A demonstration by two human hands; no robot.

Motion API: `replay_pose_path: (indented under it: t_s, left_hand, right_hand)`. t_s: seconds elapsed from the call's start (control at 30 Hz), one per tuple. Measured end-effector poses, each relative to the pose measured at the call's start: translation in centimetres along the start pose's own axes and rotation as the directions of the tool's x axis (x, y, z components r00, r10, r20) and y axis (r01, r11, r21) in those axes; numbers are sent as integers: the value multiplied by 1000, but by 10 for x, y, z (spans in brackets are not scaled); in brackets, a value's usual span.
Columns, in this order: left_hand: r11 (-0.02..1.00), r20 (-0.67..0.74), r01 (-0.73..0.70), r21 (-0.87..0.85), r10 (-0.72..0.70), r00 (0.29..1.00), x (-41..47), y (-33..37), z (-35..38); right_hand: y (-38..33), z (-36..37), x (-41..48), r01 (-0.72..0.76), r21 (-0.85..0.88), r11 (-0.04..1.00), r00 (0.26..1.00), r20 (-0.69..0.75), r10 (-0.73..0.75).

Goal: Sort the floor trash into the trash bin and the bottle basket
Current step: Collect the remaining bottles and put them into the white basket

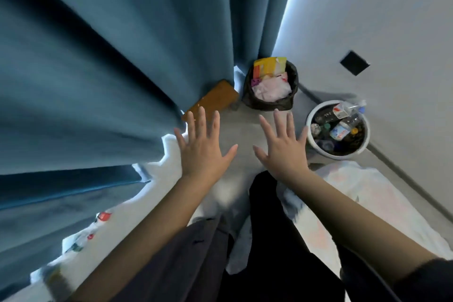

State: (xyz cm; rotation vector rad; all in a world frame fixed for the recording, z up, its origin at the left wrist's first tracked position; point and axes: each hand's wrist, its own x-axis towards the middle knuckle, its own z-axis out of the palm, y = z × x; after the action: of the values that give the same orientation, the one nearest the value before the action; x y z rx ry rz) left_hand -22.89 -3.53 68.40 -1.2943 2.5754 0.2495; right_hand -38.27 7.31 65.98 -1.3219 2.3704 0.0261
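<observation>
My left hand (204, 146) and my right hand (284, 146) are stretched out in front of me, palms down, fingers spread, holding nothing. Beyond them in the corner stands a trash bin (293, 81) lined with a black bag, filled with a yellow package (269, 66) and crumpled white and pink wrappers. To its right sits a round white bottle basket (316, 147) holding several plastic bottles and a small carton (340, 110). A plastic bottle with a red label (98, 223) lies on the floor at lower left, blurred.
A heavy blue curtain (98, 68) hangs along the left. A brown board (213, 100) pokes out under it beside the bin. White wall (392, 19) on the right carries a black square plate (354, 63). A white cloth or bag (367, 193) lies at right.
</observation>
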Motion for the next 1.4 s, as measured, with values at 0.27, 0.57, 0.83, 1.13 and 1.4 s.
replay_pose_path:
  t_s: [0.27,0.57,0.83,1.13,1.4]
  left_hand:
    - [921,-49,380,-85,-385,922,-185,-195,0]
    - [538,51,814,-221,-827,561,-372,-328,44]
    - [234,239,952,-199,-930,279,-457,-373,99]
    - [21,408,975,-220,-906,111,-469,-472,150]
    - [-120,510,956,-267,-860,34,-450,-603,277]
  right_hand:
    - [-203,27,-87,322,-149,935,947,40,-320]
    - [-414,78,-169,799,-302,520,596,291,-748]
    - [-531,128,-207,948,-241,209,304,482,-822]
    - [-663,215,-195,972,-232,-35,141,697,-703]
    - [-776,374,-147,931,-343,-124,205,772,-601]
